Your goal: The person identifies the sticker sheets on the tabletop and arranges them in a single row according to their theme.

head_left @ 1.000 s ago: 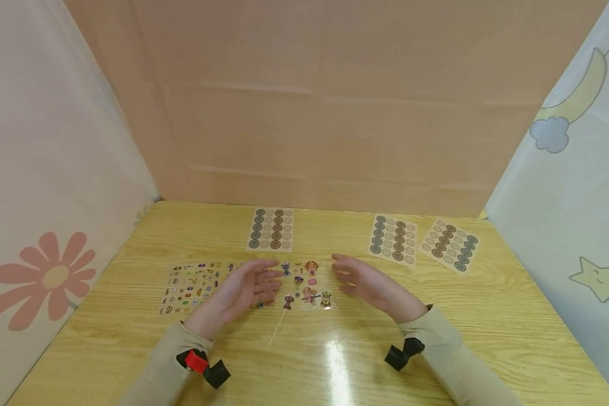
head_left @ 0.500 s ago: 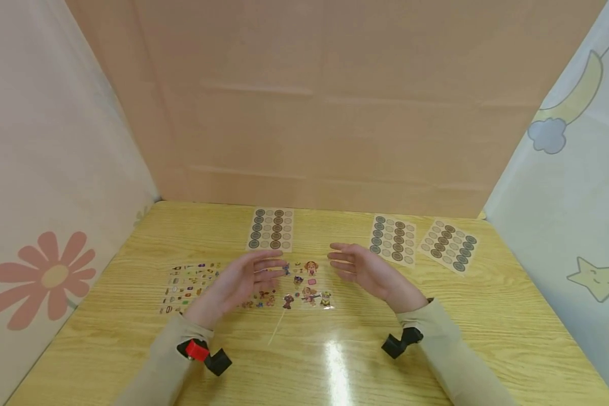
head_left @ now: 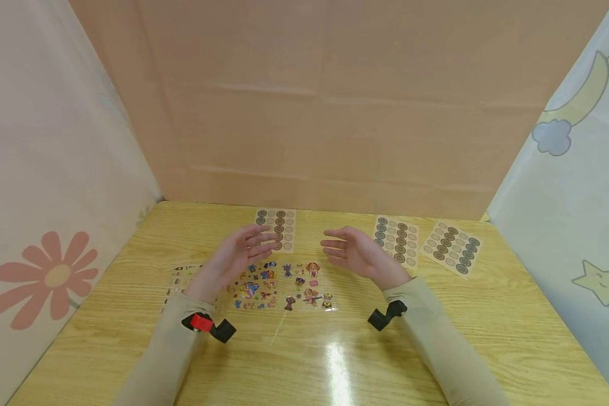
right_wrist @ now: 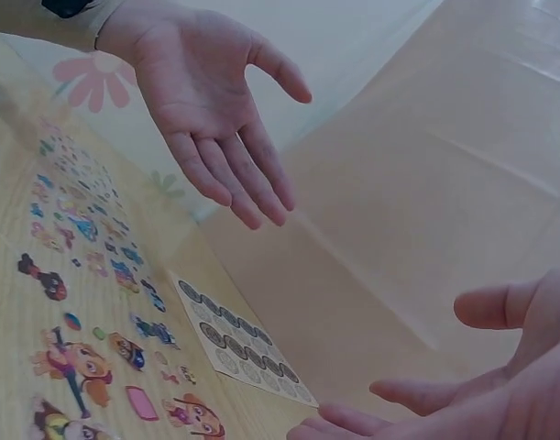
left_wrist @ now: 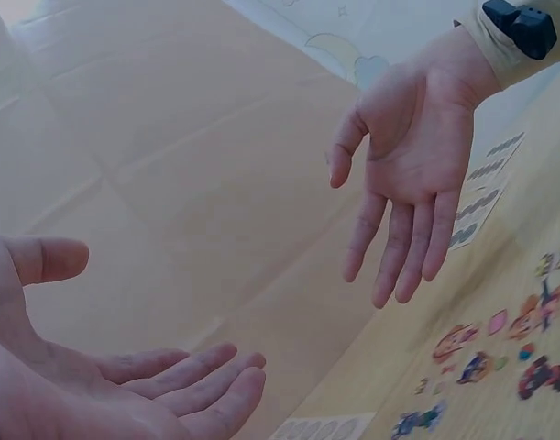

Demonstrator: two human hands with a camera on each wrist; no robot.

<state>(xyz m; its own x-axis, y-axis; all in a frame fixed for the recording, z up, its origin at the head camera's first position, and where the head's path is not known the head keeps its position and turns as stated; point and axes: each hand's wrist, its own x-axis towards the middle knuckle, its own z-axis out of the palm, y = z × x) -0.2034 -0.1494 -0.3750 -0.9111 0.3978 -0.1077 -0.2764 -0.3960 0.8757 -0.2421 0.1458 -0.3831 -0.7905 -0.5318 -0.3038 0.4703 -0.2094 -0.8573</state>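
My left hand (head_left: 233,256) hovers over the left part of the table, fingers straight and loosely spread, holding nothing. Opposite it, my right hand (head_left: 357,254) is also raised with relaxed fingers and nothing in it; the palms roughly face each other. Below and between them lies a clear sticker sheet with cartoon puppies (head_left: 310,296). Beside that is a sheet of colourful cartoon stickers (head_left: 250,290). A sheet of tiny stickers (head_left: 176,281) is partly hidden by my left forearm. Both wrist views show the two hands apart from the table.
Toward the back lie three sheets of round stickers: one (head_left: 287,231) behind my left fingertips, one (head_left: 402,242) behind my right hand, and a tilted one (head_left: 453,248) farther right. A thin pale strip (head_left: 278,329) lies in front. Fabric walls (head_left: 325,141) enclose the wooden table (head_left: 284,372).
Both hands have moved forward, toward the back of the table. My left hand uncovers more of the colourful cartoon stickers and now overlaps the round-sticker sheet. The sheets stay where they were.
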